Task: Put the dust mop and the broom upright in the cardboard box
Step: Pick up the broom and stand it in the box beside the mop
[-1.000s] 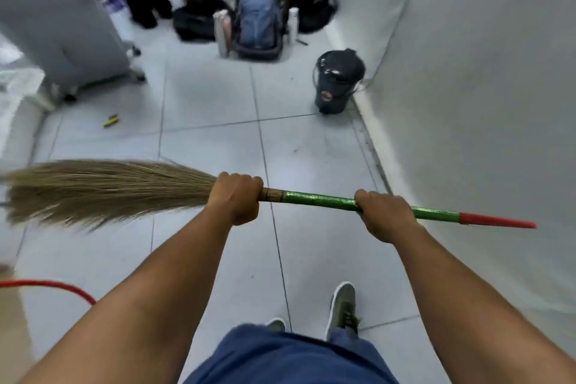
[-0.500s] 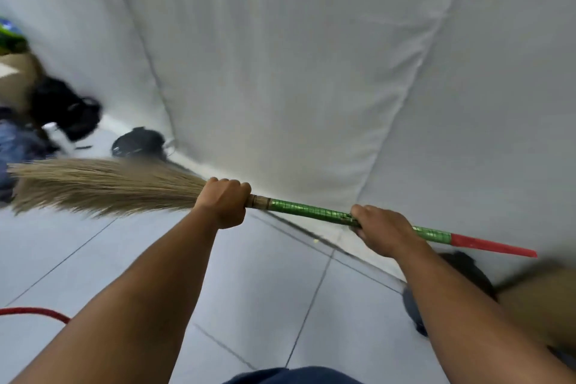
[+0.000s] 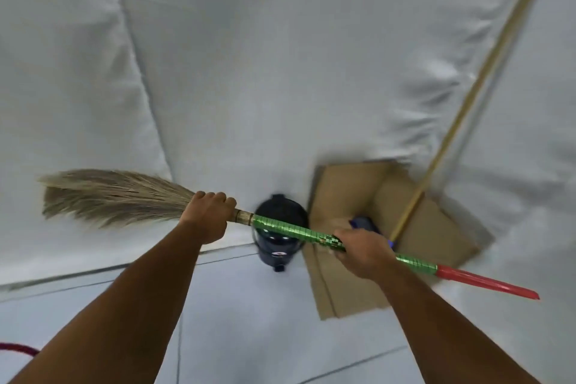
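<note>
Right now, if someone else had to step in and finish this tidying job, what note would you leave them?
Left hand: gripping the broom at the neck, just below the bristles.
Right hand: gripping the green handle further down.
The broom is held roughly level, above the floor, not in the box.
Dust mop: already standing in the cardboard box, handle leaning on the white sheet.
Left: tip the broom upright and set it in the box beside the mop. Mind the black bin next to it.

Dust mop (image 3: pixel 461 115) handle's top off-frame
</note>
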`<state>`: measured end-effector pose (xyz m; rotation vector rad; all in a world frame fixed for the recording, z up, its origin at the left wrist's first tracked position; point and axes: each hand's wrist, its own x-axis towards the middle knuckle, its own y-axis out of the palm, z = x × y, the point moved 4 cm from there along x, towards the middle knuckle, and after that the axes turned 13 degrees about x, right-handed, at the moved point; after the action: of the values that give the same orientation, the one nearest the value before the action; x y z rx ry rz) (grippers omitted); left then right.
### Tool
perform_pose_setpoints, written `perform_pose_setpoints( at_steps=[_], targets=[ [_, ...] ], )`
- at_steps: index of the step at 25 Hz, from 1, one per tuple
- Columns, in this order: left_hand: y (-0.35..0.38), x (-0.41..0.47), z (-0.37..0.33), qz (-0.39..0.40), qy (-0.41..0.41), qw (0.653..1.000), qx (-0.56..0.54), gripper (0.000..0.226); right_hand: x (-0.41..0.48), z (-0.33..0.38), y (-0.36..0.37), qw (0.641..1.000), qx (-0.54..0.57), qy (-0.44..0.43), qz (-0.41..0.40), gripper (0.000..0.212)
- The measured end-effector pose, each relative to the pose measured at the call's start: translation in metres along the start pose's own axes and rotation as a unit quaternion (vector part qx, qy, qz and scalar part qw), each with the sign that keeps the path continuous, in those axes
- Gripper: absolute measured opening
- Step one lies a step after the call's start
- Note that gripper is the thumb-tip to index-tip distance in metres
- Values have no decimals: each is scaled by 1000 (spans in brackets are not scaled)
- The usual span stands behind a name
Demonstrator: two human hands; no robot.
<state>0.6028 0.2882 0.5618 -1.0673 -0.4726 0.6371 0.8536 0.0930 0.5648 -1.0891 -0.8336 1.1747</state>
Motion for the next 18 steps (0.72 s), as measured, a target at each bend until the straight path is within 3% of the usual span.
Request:
perform_pose_setpoints(
  at_steps=[8, 18],
  targets=[
    [-59, 113, -225, -78, 172, 982, -12, 40, -146, -187, -2, 974, 72, 206, -63, 21],
    [-56, 305, -446, -29, 350, 936, -10, 41, -174, -363, 6, 887, 69, 449, -83, 16]
  ],
)
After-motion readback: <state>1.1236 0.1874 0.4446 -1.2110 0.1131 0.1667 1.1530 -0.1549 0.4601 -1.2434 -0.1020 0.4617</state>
